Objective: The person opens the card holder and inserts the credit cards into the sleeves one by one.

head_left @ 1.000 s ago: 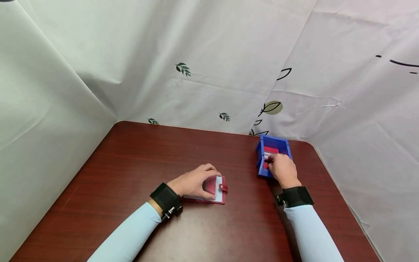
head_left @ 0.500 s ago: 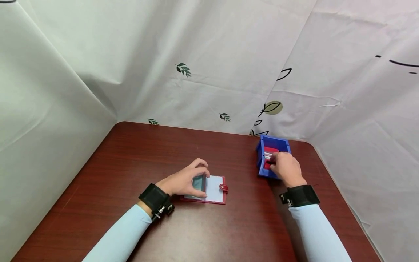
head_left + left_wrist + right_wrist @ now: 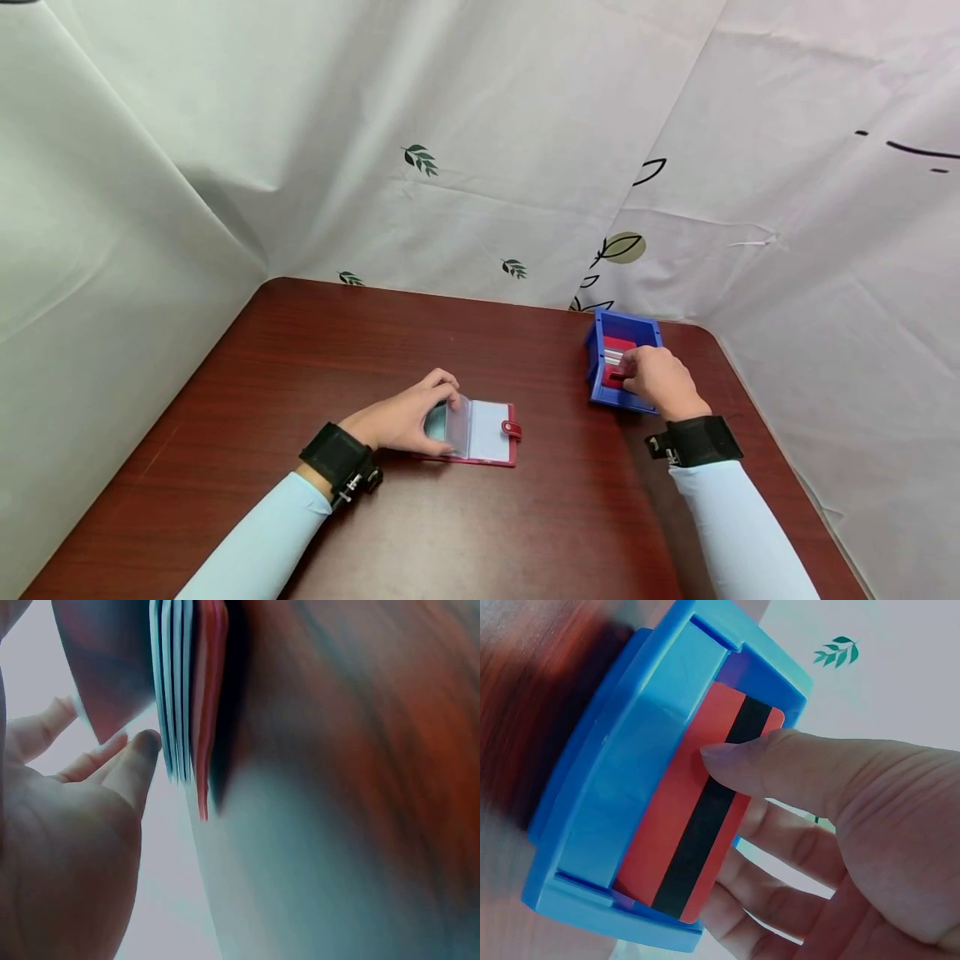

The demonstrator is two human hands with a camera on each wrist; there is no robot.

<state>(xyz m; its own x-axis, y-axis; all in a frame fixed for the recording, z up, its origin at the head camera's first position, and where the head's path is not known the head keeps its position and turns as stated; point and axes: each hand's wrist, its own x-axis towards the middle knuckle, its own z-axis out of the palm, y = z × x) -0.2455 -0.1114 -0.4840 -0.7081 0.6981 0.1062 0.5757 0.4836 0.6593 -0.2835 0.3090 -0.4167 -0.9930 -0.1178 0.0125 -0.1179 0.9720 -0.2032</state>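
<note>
A red card holder (image 3: 491,432) lies opened flat on the table, its snap strap on the right side. My left hand (image 3: 399,421) holds its clear plastic sleeves (image 3: 458,427) between thumb and fingers at opposite edges, with the leaves partly raised. In the left wrist view, several pale page edges (image 3: 174,690) stand beside the thumb. Inside the blue bin (image 3: 628,328), my right hand (image 3: 663,383) pinches a red card (image 3: 664,802) with a black stripe. The thumb presses on the card's striped face, and the fingers are behind it.
The bin stands near the table's back right corner and contains other red and white cards (image 3: 618,344). Dark red-brown table (image 3: 360,342) surrounds the card holder. White leaf-printed cloth (image 3: 450,208) hangs behind and at both sides.
My left hand has moved left, turning the sleeves over so that the white right-hand page shows. The right hand has shifted slightly right and towards me, with the red card in its grip.
</note>
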